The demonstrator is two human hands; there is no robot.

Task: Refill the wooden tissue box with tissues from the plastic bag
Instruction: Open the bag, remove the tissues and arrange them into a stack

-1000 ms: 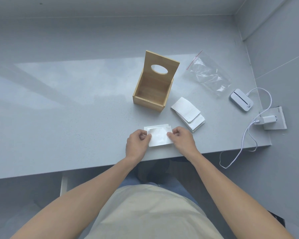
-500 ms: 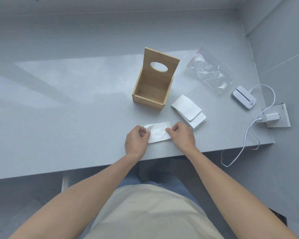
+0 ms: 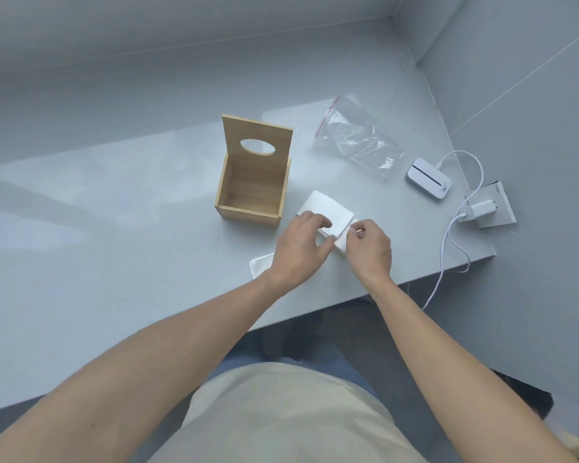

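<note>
Both hands are at the stack of folded tissues point(image 3: 328, 208), which lies on the table point(image 3: 114, 212) just beside the wooden tissue box point(image 3: 253, 182), at its 4 o'clock. The left hand point(image 3: 300, 247) rests over the near-left corner of the stack with fingers curled, thumb against the edge; whether it actually grips a sheet cannot be told. The right hand point(image 3: 368, 245) pinches a tissue edge at the stack's near-right side between thumb and forefinger — judged to be separating or squaring sheets before loading.

The box stands with its lid raised upright, oval slot facing the person, and its interior appears empty, so no refill is yet done. One separate folded tissue point(image 3: 259, 264) lies flat at the left hand's 8 o'clock, partly hidden by the wrist — probably set aside ready.

The plastic bag point(image 3: 358, 142), at the box's 2 o'clock, lies flat and looks emptied. Further at 3 o'clock sit a small white device point(image 3: 428, 178), a white cable point(image 3: 448, 235) and a plug adapter point(image 3: 482, 208), all well apart from the work. Nothing stands between the stack and the open box.
</note>
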